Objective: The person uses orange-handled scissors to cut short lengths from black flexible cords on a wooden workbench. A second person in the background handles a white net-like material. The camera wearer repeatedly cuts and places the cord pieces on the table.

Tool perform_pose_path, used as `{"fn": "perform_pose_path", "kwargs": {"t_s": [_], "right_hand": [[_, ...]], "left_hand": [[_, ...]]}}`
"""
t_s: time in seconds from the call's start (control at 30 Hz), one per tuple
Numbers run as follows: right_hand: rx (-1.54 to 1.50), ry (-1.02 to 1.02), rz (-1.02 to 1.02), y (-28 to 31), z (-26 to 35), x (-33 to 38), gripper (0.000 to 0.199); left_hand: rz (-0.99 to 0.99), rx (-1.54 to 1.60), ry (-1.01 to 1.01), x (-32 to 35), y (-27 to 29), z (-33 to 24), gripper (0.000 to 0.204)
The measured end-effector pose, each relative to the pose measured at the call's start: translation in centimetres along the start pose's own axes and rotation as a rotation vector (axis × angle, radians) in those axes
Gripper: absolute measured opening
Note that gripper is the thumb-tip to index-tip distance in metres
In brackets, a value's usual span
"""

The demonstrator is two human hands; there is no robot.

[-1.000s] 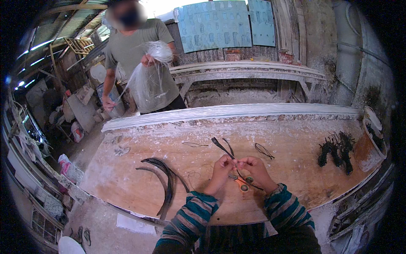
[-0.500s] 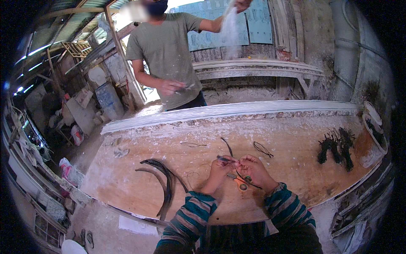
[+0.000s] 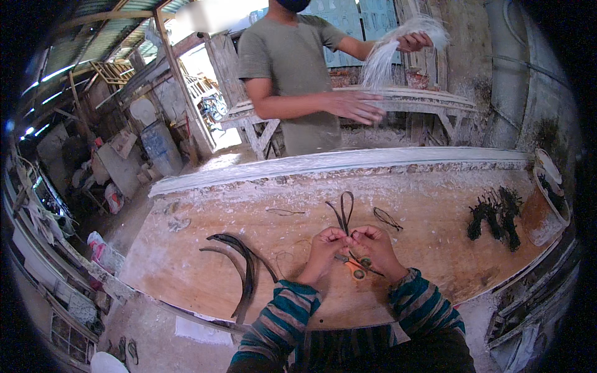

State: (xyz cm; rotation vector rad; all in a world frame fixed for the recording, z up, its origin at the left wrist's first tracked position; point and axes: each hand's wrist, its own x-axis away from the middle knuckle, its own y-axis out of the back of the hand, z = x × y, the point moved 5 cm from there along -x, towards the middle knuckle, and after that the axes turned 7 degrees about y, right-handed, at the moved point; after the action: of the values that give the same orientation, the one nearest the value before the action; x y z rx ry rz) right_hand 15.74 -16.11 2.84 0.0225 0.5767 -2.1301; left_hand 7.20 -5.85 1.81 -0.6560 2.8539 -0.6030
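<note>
A thin dark strip, bent into a narrow upright loop [image 3: 347, 202], rises from between my fingertips. My left hand [image 3: 324, 252] pinches its lower end, and my right hand [image 3: 377, 250] is closed against it from the other side, fingertips nearly meeting. My fingers hide where the ends cross. Just under my hands lie scissors [image 3: 356, 271] with orange handles. Another dark strip end shows on the board right behind the loop. Left of my left hand rests a group of long curved dark strips [image 3: 247, 273].
Small loops of dark cord [image 3: 387, 217] lie on the wooden tabletop [image 3: 186, 273]. Dark twiggy bundles [image 3: 494, 217] sit at the right beside a tipped bucket [image 3: 542, 211]. Across the table's raised white edge [image 3: 348, 163], another person [image 3: 292, 74] holds pale fibres [image 3: 388, 53].
A loop of dark strip now stands up from my fingertips; before, the strip was low between them. The other person has shifted right and lowered the hand with the fibres.
</note>
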Motion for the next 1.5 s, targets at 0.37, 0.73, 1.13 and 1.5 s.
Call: {"fn": "perform_pose_path", "kwargs": {"t_s": [0.37, 0.73, 1.13, 1.5], "right_hand": [[0.372, 0.193, 0.063, 0.3, 0.7, -0.2, 0.016], [0.365, 0.146, 0.100, 0.9, 0.5, -0.5, 0.016], [1.068, 0.824, 0.127, -2.5, 4.4, 1.7, 0.010], [1.006, 0.720, 0.153, -1.9, 3.3, 1.4, 0.011]], "left_hand": [[-0.046, -0.032, -0.008, 0.0, 0.3, 0.2, 0.009], [-0.012, -0.047, 0.040, 0.4, -0.2, -0.2, 0.011], [0.017, 0.047, 0.163, 0.1, 0.0, 0.0, 0.009], [0.058, -0.124, 0.104, 1.0, -0.7, -1.6, 0.011]]}}
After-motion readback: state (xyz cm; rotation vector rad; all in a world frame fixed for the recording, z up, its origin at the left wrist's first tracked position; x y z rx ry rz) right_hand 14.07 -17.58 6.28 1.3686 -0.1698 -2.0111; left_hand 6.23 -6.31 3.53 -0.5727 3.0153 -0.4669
